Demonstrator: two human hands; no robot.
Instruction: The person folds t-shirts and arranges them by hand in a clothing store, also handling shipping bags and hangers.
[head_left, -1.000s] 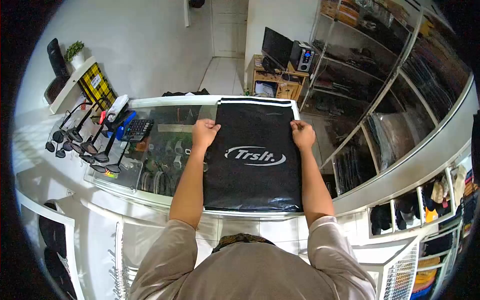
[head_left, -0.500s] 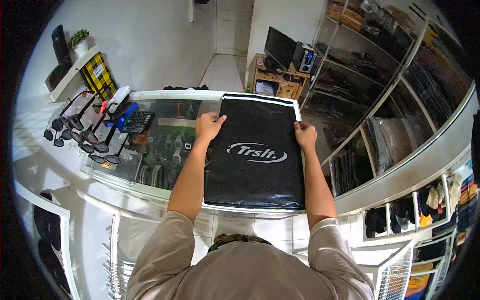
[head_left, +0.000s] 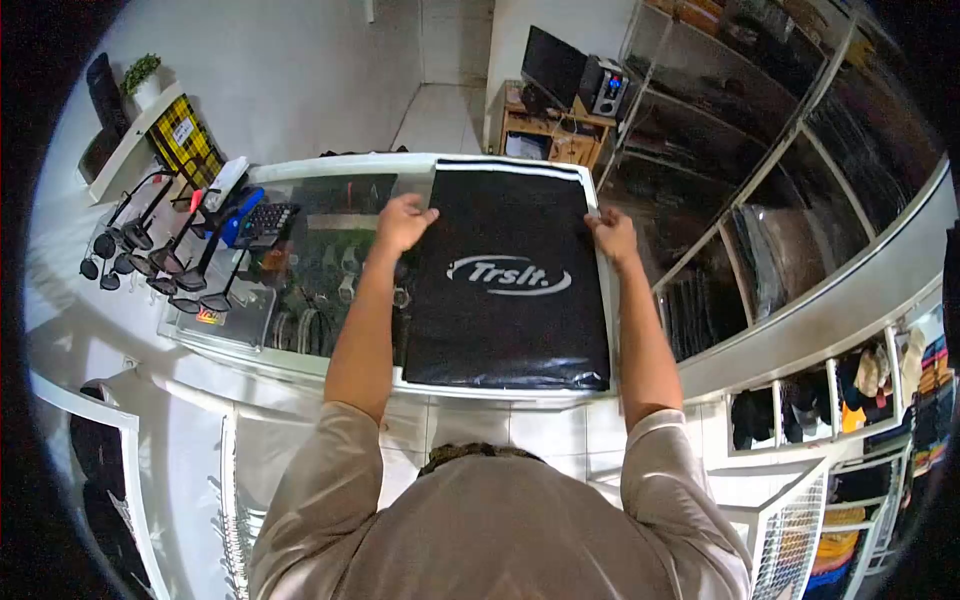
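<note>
A black plastic bag [head_left: 507, 330] with a white "Trslt." logo lies flat on the glass-topped counter [head_left: 300, 357], a white strip along its far edge. My left hand [head_left: 404, 224] is at the bag's left edge, thumb and fingers pinched together at its upper part. On the opposite side, my right hand [head_left: 612, 236] has its fingers closed at the bag's right edge. Whether either pinch holds the plastic film is too small to make out.
Sunglasses on a rack [head_left: 165, 262], a calculator [head_left: 268, 222] and a blue object stand at the counter's left. Beyond it are a monitor [head_left: 553, 68] and a speaker [head_left: 605, 88]. Glass shelves with folded clothes [head_left: 757, 262] line the right.
The view has shifted, so the counter and bag appear slightly higher. Both hands remain beside the bag's upper edges, with the right hand's fingers posed a little differently.
</note>
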